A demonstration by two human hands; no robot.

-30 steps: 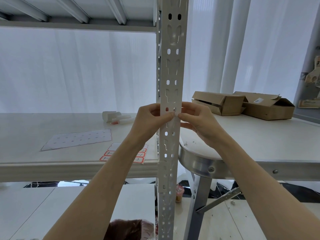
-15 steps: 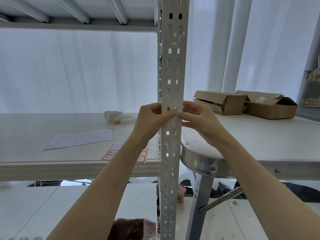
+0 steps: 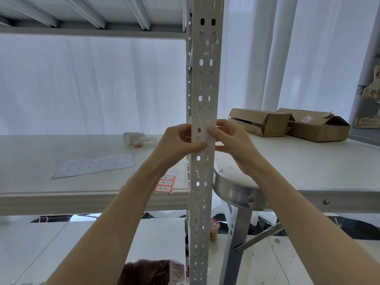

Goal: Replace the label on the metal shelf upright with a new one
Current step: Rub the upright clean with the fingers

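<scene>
Both hands meet at mid-height on the white perforated metal shelf upright (image 3: 205,83). The left hand (image 3: 176,140), reaching in from 9 o'clock, clamps the upright with its thumb flat on a pale label (image 3: 207,138), presumably to anchor it. The right hand (image 3: 232,140), from 3 o'clock, pinches the label's upper edge with curled fingertips. A red-bordered numbered label sheet (image 3: 164,183) lies on the shelf at 7 o'clock, within reach.

Both forearms reach up and forward, converging. The left grip (image 3: 176,140) and right grip (image 3: 232,140) sit level and close together, fingers curled, thumbs pressed flat forward. Whether either actually pinches anything is unclear.
</scene>
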